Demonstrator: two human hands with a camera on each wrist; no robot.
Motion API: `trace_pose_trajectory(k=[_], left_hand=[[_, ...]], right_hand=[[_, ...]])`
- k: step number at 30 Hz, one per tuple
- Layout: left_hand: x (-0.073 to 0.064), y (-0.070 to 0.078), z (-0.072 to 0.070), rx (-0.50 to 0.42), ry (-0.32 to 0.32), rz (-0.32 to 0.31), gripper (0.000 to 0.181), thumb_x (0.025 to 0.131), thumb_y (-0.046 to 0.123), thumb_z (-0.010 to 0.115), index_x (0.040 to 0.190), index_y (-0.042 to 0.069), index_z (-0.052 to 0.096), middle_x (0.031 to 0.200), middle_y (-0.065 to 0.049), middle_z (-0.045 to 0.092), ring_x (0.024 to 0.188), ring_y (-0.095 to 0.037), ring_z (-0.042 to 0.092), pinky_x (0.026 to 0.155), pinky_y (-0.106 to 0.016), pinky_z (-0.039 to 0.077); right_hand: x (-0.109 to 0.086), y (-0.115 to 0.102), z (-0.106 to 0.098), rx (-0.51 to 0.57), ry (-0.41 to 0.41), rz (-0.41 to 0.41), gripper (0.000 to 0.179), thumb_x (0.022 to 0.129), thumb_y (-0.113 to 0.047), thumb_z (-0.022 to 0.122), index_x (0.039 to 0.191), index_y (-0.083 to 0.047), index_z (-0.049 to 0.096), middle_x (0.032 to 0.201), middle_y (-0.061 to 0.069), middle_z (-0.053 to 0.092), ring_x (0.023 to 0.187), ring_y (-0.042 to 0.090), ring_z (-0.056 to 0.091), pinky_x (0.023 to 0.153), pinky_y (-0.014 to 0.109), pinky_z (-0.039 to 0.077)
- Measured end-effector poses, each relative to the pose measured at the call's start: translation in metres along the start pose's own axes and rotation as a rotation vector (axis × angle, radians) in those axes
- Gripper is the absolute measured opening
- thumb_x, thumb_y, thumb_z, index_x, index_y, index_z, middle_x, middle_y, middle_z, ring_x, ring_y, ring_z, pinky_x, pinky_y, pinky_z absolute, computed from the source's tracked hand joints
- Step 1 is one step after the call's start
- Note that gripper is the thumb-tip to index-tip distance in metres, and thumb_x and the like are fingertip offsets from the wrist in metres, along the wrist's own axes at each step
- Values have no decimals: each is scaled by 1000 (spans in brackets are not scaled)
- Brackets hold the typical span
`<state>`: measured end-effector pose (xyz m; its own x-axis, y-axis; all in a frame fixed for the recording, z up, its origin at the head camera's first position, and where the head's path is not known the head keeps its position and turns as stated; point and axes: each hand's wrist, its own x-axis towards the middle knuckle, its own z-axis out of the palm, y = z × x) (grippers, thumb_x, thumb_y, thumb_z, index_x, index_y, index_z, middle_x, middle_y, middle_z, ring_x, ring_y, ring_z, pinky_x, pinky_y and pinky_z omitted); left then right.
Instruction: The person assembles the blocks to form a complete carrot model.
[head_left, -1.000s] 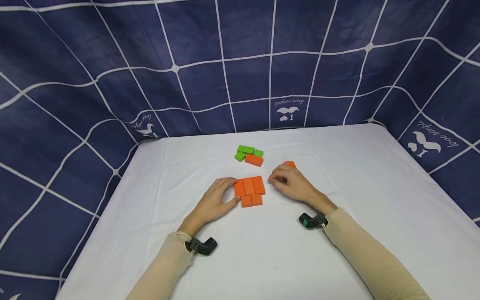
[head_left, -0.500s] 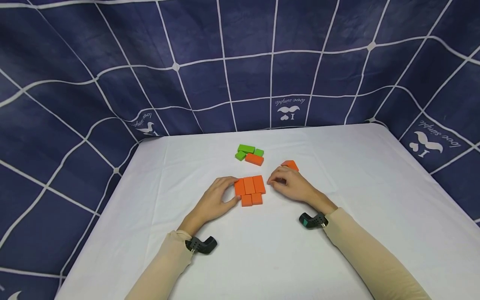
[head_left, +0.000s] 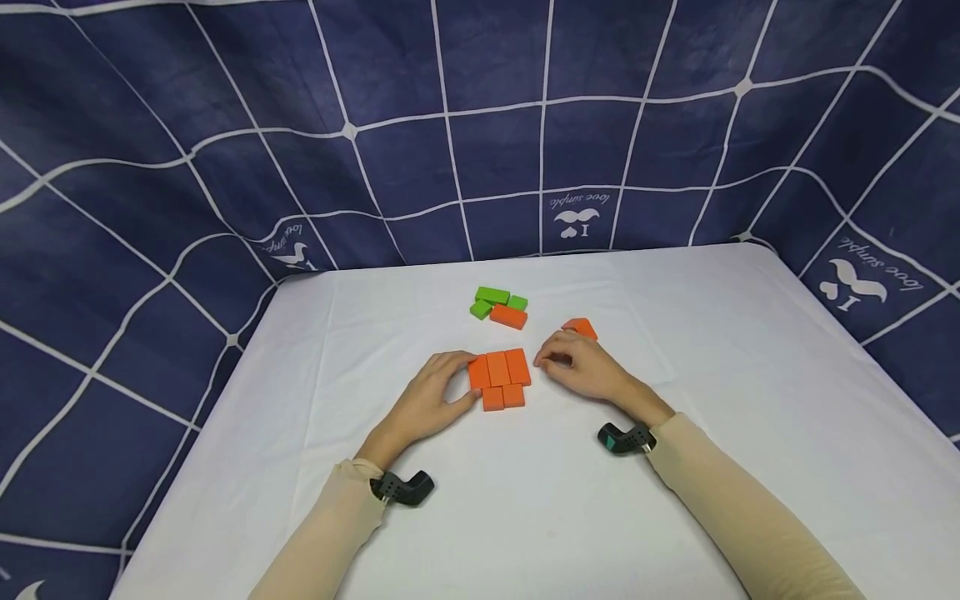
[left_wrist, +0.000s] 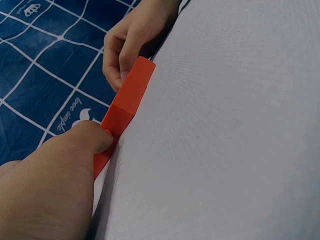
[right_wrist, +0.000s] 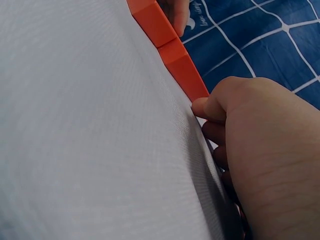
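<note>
1. Five orange blocks (head_left: 498, 371) joined on tabletop (head_left: 487, 500); I see left hand (head_left: 431, 397) pinching leftmost.
2. Right hand (head_left: 587, 368) curled, holding nothing visible.
3. Likely remaining: green blocks (head_left: 492, 295), orange bar (head_left: 508, 317) nearer far edge; orange piece (head_left: 582, 326) beyond right hand.

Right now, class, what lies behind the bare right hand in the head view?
At least one bright orange block shows partly beyond the bare right hand; the rest is covered, its shape unclear.
</note>
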<state>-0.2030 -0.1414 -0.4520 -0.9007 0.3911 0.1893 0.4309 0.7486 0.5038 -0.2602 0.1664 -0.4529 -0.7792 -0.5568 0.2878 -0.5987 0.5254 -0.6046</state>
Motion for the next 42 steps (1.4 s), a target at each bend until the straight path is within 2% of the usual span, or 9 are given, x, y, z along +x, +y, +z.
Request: trace_pose_trajectory(k=[12,18,22,35,42], left_hand=[[1,-2,1,9,13,17,56,96,38,70,145,13,57,150,-5,55,142,-23,47,121,-44,38],[3,-1,-2,4,40,49,54,95,32,72,142,12,58,147,-6,57,140,-24,48,120,-44,40],[4,-1,-1,2,35,42,54,95,32,72,143,12,57,147,-5,56,140,-23,48,121,-44,39],[0,1,1,-3,3,1,55,96,35,71,145,13,56,150,-5,55,142,-23,46,122,-44,38],[0,2,0,4,5,-3,55,95,35,71,144,13,56,150,-5,55,142,-23,47,121,-44,38]], right_hand=[[1,1,0,4,3,-5,12,96,-12,69,99,-21,77,102,-7,69,92,12,55,79,30,49],[5,2,-2,1,9,-16,13,96,-12,69,100,-20,77,102,-6,71,98,12,60,89,36,52],[5,2,-3,6,7,-10,13,95,-11,69,100,-20,77,101,-7,71,98,12,61,92,37,52],[0,2,0,32,3,-5,13,96,-13,70,99,-23,77,100,-9,69,95,11,57,84,30,51],[0,0,-1,30,53,-28,13,96,-15,71,104,-23,77,103,-10,69,94,10,56,79,26,49]])
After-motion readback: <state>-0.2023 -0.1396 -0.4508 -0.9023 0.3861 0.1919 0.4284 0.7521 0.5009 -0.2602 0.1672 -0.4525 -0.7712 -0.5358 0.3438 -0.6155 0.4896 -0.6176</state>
